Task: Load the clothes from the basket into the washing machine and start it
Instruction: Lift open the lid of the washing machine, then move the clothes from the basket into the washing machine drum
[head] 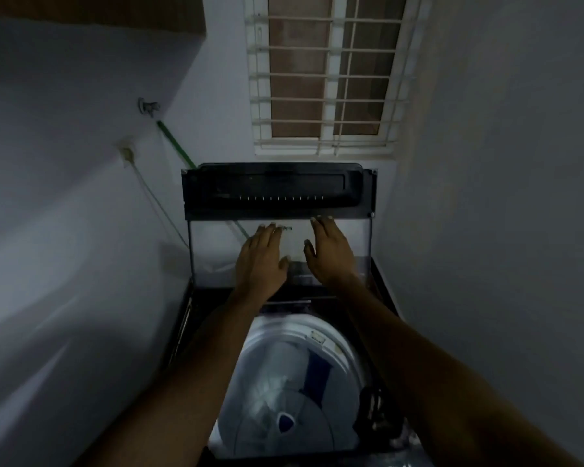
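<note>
Head view: black top-loading washing machine (383, 281), clear glass lid with black band (351, 237) raised. Left hand (260, 261) and right hand (331, 254) lie flat on lid, fingers straight, gripping nothing. Pale and dark-blue clothes (314, 369) apparently in white drum (284, 332); basket unseen. Outstanding: close lid, start.

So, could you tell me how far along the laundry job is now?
The glass lid stands raised and the drum is exposed; something white and blue may lie inside, too blurred to confirm. The left hand and right hand press flat on the lid. Closing it and starting remain.
</note>
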{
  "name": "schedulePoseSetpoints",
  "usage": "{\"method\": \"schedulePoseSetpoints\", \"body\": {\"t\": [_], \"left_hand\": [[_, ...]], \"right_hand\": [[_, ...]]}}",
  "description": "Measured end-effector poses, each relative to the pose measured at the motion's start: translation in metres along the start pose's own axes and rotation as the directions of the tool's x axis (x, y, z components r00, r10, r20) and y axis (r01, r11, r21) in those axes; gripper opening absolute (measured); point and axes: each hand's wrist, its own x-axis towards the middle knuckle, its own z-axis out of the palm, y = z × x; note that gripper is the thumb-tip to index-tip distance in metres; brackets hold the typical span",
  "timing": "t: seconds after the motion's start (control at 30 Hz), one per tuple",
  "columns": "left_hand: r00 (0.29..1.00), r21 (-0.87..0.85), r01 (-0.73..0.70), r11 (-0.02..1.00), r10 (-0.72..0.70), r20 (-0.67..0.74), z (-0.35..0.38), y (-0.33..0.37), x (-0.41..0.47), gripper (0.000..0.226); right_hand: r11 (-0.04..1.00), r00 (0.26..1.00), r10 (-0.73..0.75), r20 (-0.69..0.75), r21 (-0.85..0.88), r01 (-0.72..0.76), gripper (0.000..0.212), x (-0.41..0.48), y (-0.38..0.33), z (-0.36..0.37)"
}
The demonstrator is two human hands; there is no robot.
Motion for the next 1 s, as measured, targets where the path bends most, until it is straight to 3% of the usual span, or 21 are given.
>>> {"method": "schedulePoseSetpoints", "body": {"t": [0.4,0.6,0.9,1.0], "left_hand": [[0.992,-0.145,-0.099,0.984,0.109,0.064,0.04,0.063,-0.156,0.055],[0.971,-0.171,-0.162,0.972,0.188,0.149,0.056,0.117,-0.204,0.056],[0.961,-0.295,-0.215,0.931,0.256,0.105,0.112,0.262,-0.265,0.045],[0.958,-0.312,-0.171,0.935,0.232,0.168,0.149,0.317,-0.289,0.046]], "right_hand": [[0.973,0.972,0.228,0.049,-0.039,-0.226,0.047,-0.189,0.005,-0.021],[0.946,0.948,0.317,-0.02,-0.06,-0.318,0.047,-0.264,0.035,-0.054],[0.906,0.906,0.413,-0.089,-0.065,-0.419,0.034,-0.383,0.152,-0.124],[0.901,0.904,0.424,-0.054,-0.079,-0.427,0.03,-0.417,0.209,-0.146]]}}
